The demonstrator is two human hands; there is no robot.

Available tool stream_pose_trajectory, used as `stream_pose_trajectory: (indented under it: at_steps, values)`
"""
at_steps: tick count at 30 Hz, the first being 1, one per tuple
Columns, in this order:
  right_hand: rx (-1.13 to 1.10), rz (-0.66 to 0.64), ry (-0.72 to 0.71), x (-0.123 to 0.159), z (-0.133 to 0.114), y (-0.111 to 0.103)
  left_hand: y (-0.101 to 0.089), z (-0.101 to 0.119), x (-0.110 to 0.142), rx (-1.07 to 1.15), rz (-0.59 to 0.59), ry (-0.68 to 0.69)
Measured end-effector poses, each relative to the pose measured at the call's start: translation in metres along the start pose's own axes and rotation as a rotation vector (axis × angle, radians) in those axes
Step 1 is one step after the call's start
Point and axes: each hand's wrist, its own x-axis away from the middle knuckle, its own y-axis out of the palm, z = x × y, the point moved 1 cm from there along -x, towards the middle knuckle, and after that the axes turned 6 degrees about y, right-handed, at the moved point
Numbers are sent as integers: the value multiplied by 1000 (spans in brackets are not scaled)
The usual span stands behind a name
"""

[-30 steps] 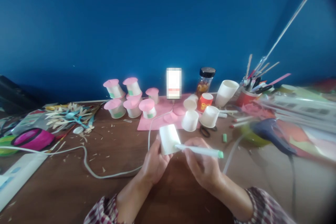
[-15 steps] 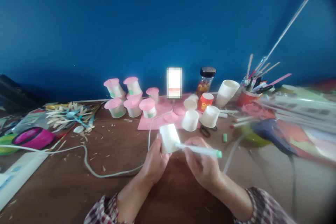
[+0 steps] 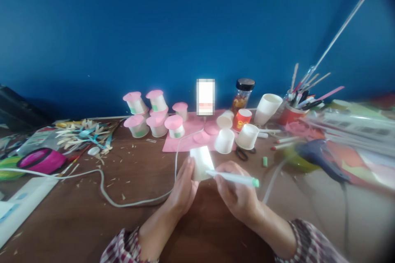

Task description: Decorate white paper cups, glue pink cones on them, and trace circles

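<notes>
My left hand (image 3: 184,185) is closed around a white paper cup (image 3: 201,161), tilted in front of me. Between the fingers of my right hand (image 3: 236,191) is a white marker with a green end (image 3: 237,178); its tip meets the cup's side, or lies very close to it. Glare on the cup hides any mark there. A small green marker cap (image 3: 265,161) lies to the right. Several white cups with pink paper tops and green patches, such as this decorated cup (image 3: 174,126), stand at the back left, some stacked.
Behind the held cup lies pink paper (image 3: 185,143). White cups (image 3: 224,141), a red cup (image 3: 242,120), black-handled scissors (image 3: 242,154) and a lidded jar (image 3: 243,94) stand or lie right of it. A white cable (image 3: 123,204) crosses the left side. A glue gun (image 3: 324,158) lies right.
My left hand has shifted slightly right with the cup, and its fingers lie straighter along the cup's side. The marker stays at the cup in my right hand.
</notes>
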Motion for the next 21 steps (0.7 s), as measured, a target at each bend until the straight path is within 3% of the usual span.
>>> stream_pose_trajectory:
  at_steps: [10, 17, 21]
  values:
    - [12, -7, -3, 1, 1, 1, 1, 0, 2, -12, -74, 51]
    - [-11, -37, -15, 1, 2, 2, -7, -5, -3, -55, 81, -19]
    - [8, -9, 3, 1, 3, 1, -8, -6, -4, -46, 76, -14]
